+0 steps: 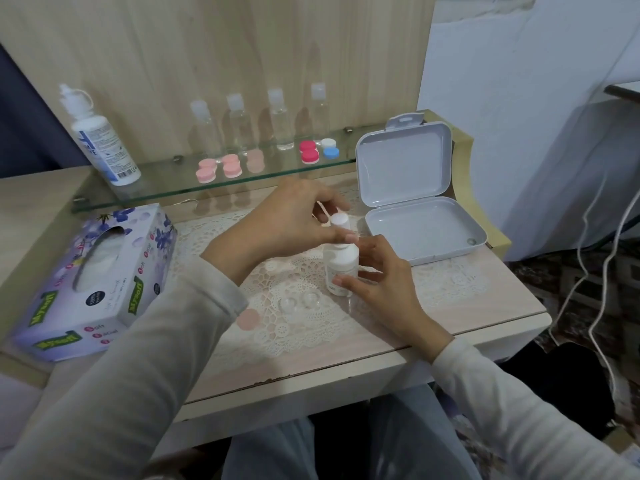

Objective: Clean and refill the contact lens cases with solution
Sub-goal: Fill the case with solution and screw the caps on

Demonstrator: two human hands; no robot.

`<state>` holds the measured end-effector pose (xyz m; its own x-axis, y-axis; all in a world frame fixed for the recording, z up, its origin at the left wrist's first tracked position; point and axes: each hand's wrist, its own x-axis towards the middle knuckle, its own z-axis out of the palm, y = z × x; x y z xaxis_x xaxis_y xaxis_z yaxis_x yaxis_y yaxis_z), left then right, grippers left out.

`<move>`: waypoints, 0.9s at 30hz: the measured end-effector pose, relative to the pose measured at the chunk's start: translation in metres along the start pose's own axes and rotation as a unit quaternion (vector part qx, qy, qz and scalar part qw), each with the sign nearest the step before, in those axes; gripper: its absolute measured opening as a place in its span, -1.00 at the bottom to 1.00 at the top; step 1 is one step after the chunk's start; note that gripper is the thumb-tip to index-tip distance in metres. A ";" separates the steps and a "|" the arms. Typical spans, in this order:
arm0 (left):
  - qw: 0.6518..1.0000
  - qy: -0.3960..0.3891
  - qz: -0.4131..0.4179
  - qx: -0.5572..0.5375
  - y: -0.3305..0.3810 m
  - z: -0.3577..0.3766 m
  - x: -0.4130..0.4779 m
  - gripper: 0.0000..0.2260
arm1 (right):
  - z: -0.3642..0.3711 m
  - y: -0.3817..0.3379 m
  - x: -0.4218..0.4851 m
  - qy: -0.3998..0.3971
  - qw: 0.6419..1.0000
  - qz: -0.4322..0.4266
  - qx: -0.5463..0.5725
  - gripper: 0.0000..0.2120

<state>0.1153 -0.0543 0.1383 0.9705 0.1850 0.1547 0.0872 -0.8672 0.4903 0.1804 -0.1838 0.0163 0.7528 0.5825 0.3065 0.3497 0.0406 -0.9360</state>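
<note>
My right hand (377,282) has its grip curled round the small bottle (341,263) on the counter (450,306). My left hand (294,220) pinches the cap (339,219). I should turn it slowly and keep the bottle upright beside the open lens case (299,301).

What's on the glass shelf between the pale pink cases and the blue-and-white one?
A red twin-capped lens case, beside a clear plastic bottle; the head view shows it.

The table (450,306) has a lace mat (294,330), a tissue box (93,282) on the left, an open grey box (415,202) on the right, and a small white bottle (342,263), clear lens case (298,303) and pink cap (248,319) between. The glass shelf (166,189) holds a big bottle (100,140), four clear bottles (239,124) and coloured lens cases (231,166)
</note>
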 end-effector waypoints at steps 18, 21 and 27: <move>0.987 0.099 -0.085 -0.098 -0.066 0.021 -0.041 -0.81 | -0.007 -0.008 0.013 -0.016 0.989 -0.036 -0.139 -0.53; 0.982 0.098 -0.143 -0.069 -0.099 0.033 -0.069 -0.82 | -0.012 -0.013 0.019 0.006 0.990 -0.026 -0.141 -0.53; 0.978 0.114 -0.166 0.058 -0.144 0.058 -0.109 -0.77 | -0.021 -0.024 0.050 0.054 0.984 -0.022 -0.168 -0.52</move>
<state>0.0097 0.0233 0.0010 0.8100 0.5523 0.1974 0.4268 -0.7859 0.4475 0.2215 -0.1726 0.0575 0.7816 0.4962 0.3781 0.5334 -0.2173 -0.8175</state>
